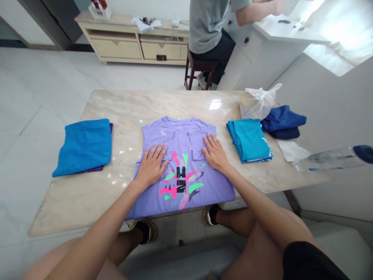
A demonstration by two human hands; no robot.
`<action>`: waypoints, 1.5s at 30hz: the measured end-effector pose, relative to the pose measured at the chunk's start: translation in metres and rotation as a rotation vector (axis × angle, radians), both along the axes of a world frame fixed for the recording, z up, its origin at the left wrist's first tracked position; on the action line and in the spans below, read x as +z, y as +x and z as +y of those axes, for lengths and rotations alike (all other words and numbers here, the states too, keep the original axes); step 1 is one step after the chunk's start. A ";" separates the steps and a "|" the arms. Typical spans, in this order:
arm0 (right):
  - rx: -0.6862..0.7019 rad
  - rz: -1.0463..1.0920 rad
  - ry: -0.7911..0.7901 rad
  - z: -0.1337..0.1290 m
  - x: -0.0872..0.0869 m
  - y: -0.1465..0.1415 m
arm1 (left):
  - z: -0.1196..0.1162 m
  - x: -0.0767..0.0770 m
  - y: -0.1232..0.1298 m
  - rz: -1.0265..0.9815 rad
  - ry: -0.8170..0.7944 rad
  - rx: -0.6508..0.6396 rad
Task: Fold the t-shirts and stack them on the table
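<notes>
A lavender T-shirt (180, 144) with a bright pink, green and black print lies spread on the marble-patterned table (192, 103), its collar toward the far side. Both sleeves are folded inward across the chest. My left hand (151, 165) rests flat on the left sleeve and the shirt beside it, fingers spread. On the right sleeve's outer part lies my right hand (216, 152), also flat with its fingers stretched out. The shirt's lower edge reaches the table's near edge.
Folded blue cloth (84, 146) lies at left over a purple piece. At right are a folded turquoise garment (250, 140), a white plastic bag (259, 101), dark blue cloth (284, 118) and a clear bottle (332, 158). Beyond, a person (208, 31) sits on a stool (201, 64).
</notes>
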State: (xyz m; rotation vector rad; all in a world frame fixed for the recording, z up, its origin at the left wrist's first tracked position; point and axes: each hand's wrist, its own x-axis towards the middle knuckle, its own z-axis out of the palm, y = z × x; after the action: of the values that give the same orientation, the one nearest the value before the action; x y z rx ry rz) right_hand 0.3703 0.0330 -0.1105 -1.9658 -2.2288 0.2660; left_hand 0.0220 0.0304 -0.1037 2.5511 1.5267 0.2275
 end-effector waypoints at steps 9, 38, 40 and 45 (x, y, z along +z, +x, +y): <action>-0.011 -0.066 0.013 -0.021 0.009 -0.010 | -0.022 0.007 -0.008 0.031 0.003 0.007; 0.002 -0.053 -0.409 0.013 0.053 0.033 | 0.027 0.021 -0.088 -0.130 -0.420 0.481; 0.020 -0.071 -0.439 0.015 0.060 0.029 | 0.031 0.027 -0.087 -0.138 -0.466 0.456; 0.058 -0.080 -0.446 0.011 0.076 0.018 | 0.032 0.040 -0.081 -0.220 -0.515 0.417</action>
State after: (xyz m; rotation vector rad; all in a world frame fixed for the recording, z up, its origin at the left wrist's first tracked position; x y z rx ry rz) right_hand 0.3880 0.0439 -0.0344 -2.1478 -2.4443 0.7643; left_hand -0.0587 0.0623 -0.0639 1.7500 1.7377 0.1326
